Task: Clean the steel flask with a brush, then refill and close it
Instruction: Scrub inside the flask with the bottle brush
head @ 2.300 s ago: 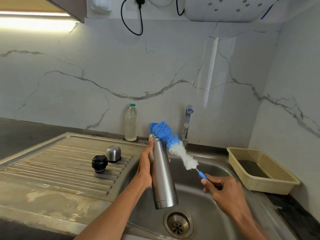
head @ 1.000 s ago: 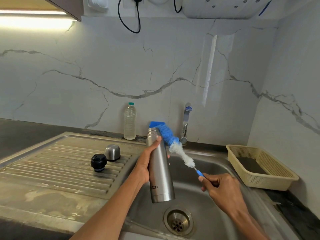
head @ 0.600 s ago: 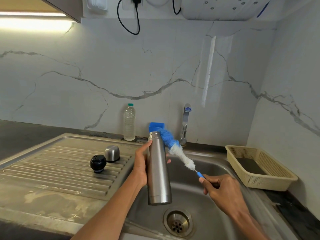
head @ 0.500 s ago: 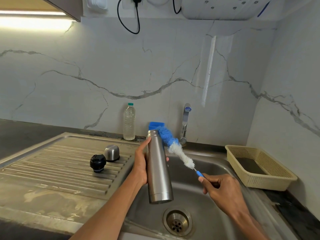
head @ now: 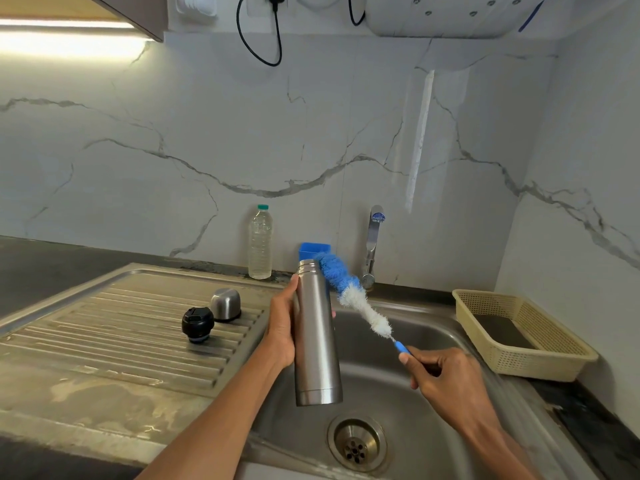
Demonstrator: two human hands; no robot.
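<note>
My left hand (head: 282, 327) grips the open steel flask (head: 317, 341) around its upper body and holds it nearly upright over the sink basin (head: 415, 393). My right hand (head: 440, 375) pinches the blue handle of a bottle brush (head: 349, 292). Its blue and white bristles slant up to the flask's mouth, and the blue tip bends at the rim. On the draining board (head: 104, 327) to the left stand the flask's black stopper (head: 198, 323) and its steel cap (head: 225, 304).
A clear plastic water bottle (head: 260, 242) stands at the wall behind the sink, next to a small blue container (head: 313, 249) and the tap (head: 373, 244). A beige plastic basket (head: 519, 336) sits on the right counter. The drain (head: 356, 445) lies below the flask.
The flask has been straightened from a tilt to nearly upright and turned in my left hand. The brush has stayed slanted beside the mouth, its tip shifting slightly at the rim.
</note>
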